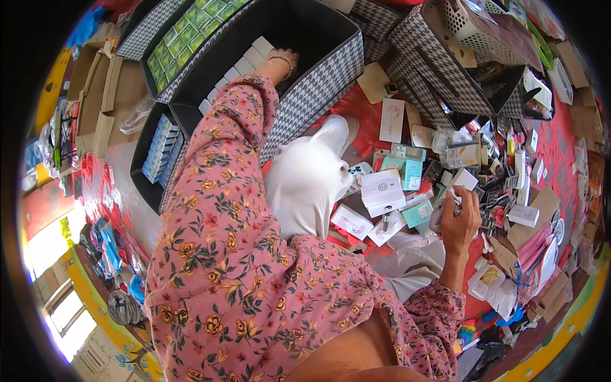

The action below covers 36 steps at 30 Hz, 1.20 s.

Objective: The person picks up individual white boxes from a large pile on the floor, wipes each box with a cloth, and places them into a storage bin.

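My left hand reaches into a large black-lined storage box with a houndstooth outside. Its fingers curl down at the far end of a row of small white boxes, and whatever they grip is hidden. On the right, my right hand is raised above a heap of packages with its fingers bent together. A small whitish bit shows at the fingertips, too unclear to name. Below and left of this hand lie a white carton, a teal box and a flat white box.
Green packets fill a neighbouring compartment, and blue-and-white boxes stand in a smaller bin. Another houndstooth box stands at the back right beside a white perforated basket. Cardboard lies far left. Mixed small goods cover the red floor sheet at right.
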### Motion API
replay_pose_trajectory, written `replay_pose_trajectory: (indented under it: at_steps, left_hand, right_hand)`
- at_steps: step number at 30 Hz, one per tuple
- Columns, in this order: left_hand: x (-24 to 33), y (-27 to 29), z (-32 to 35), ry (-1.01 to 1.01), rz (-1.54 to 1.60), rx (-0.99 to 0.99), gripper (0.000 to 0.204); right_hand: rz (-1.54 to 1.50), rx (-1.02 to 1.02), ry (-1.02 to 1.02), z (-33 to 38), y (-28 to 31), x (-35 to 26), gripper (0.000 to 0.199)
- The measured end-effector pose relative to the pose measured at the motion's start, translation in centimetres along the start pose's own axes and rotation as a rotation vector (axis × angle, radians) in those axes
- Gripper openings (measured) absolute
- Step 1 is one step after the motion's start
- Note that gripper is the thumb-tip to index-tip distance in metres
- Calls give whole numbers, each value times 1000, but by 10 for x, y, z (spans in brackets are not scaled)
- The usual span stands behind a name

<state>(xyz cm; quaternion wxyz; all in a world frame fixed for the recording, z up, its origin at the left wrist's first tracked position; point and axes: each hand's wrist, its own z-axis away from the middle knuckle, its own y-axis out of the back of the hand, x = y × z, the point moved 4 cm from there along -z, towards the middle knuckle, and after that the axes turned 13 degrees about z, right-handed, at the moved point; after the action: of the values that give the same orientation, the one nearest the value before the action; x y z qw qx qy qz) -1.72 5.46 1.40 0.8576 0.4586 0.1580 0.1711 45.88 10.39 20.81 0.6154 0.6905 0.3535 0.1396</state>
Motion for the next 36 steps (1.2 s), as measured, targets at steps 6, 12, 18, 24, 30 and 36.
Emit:
replay_pose_trajectory:
  at_steps: [6, 12, 18, 24, 30, 36]
  left_hand:
    - [-29, -53, -59, 110, 64, 15, 58]
    - [-2, 38, 13, -30, 395, 341, 58]
    - [53, 196, 95, -784, 1384, 538, 36]
    - [125, 295, 194, -1109, 1830, 355, 37]
    - [181, 301, 211, -1190, 2092, 133, 39]
    - [191, 266, 213, -1059, 2287, 72, 41]
  right_hand:
    - [54, 54, -18, -2, 5, 13, 13]
    - [56, 93, -76, 2, 5, 34, 12]
    - [148, 194, -132, 4, -1, 49, 10]
    - [161, 212, -98, 4, -13, 56, 11]
    - [201, 273, -187, 8, -6, 72, 10]
    - [109, 234, -342, 6, -12, 84, 12]
